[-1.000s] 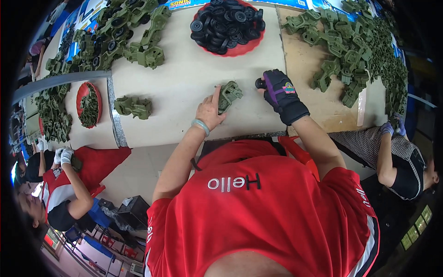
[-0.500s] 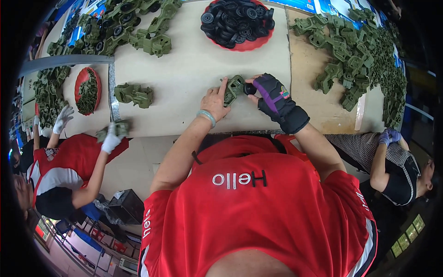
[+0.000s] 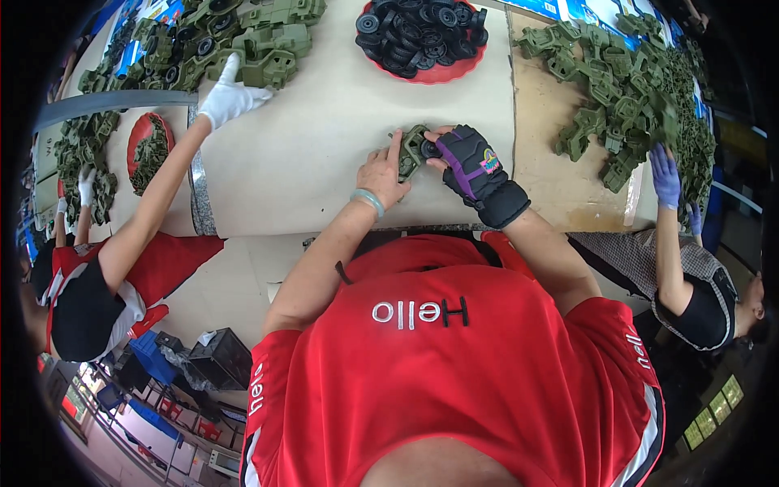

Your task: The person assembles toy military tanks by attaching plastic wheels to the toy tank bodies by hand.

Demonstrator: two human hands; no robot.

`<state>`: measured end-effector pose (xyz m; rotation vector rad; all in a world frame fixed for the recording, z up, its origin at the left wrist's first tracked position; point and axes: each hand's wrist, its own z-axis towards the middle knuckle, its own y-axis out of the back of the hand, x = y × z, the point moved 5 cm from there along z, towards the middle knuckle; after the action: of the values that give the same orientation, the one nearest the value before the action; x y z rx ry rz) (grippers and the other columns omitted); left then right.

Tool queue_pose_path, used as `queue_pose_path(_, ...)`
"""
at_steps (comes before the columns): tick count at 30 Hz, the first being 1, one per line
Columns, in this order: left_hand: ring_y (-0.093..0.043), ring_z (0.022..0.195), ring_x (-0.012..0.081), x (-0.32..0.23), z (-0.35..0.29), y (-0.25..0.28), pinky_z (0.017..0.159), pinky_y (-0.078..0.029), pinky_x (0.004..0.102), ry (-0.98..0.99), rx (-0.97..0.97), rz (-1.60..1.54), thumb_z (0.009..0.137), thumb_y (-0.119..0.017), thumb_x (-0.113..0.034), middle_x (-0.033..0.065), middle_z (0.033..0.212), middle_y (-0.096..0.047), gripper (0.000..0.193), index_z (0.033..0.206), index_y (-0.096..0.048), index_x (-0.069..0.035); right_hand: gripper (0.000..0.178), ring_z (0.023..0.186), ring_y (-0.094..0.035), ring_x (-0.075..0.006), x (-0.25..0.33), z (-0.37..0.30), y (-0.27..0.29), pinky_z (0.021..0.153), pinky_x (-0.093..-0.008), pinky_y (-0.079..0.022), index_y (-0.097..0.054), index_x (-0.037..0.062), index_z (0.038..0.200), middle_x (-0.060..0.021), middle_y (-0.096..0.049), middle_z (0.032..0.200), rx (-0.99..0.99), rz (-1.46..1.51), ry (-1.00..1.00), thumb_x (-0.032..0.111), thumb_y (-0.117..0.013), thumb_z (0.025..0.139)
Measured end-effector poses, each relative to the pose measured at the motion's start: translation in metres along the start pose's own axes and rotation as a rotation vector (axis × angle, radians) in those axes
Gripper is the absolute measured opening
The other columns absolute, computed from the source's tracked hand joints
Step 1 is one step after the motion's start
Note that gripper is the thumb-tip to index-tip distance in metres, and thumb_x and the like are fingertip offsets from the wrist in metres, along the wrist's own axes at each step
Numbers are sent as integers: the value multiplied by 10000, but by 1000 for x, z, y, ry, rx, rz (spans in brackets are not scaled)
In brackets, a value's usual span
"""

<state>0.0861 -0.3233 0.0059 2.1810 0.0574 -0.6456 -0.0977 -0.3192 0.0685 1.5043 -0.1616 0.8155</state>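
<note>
Head view, lettered shirt [image 3: 462, 381], right hand [image 3: 477, 166] holding wheel [image 3: 429, 149] at green vehicle [image 3: 411, 152]

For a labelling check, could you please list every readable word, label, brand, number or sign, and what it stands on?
I leave wording uncopied.
Red fabric shirt, chest: large white-and-black lettering, legible.
Its sleeves: smaller white lettering, partly legible.
Black-and-purple padded glove: small colourful patch, too small to read.
Blue-and-white printed sheets, picture's top: too small to read.

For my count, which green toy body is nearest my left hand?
The green body your left hand holds, your right hand holding a black wheel beside it; most others lie in heaps left and right.
</note>
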Motion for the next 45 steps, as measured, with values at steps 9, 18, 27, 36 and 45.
queue_pose_path(9, -579, 1273, 388, -1, 2, -2, 1036, -535, 491, 23, -4, -34, 752, -841, -274, 209, 1347, -618, 1230, 1673, -54, -58, 400, 1126, -636, -367, 13, 38, 26, 983, -465, -506, -670, 51, 1264, -168, -692, 1205, -179, 14, -87, 87, -738, 871)
queue_pose_path(18, -577, 1251, 373, 19, 9, -29, 1046, -512, 473, -137, -176, -107, 695, -870, -268, 200, 1293, -614, 949, 1483, -417, 4, 234, 988, -676, -288, 38, 84, -23, 912, -455, -505, -699, 136, 1003, -90, -699, 978, 238, -240, 259, 287, -665, 827)
queue_pose_path(27, -594, 1197, 397, 26, 9, -43, 1041, -506, 479, -206, -213, -118, 707, -852, -257, 211, 1274, -629, 1115, 1610, -252, -2, 222, 929, -667, -324, 24, 95, -24, 847, -471, -505, -684, 100, 980, -119, -693, 944, 237, -283, -24, 277, -657, 848)
queue_pose_path(36, -612, 1119, 438, 11, 9, -19, 1006, -508, 501, -156, -187, -236, 700, -828, -209, 256, 1181, -634, 1010, 1540, -319, 30, 245, 944, -658, -335, 11, 92, -30, 843, -467, -506, -676, 97, 991, -131, -679, 943, 148, -217, -99, 280, -683, 829)
queue_pose_path(45, -620, 1104, 434, 15, 5, -24, 980, -517, 503, -91, -235, -334, 685, -875, -165, 264, 1189, -627, 1177, 1621, -185, 13, 249, 952, -648, -374, 8, 98, -30, 848, -497, -507, -680, 44, 1042, -170, -678, 967, 119, -119, -66, 250, -675, 903)
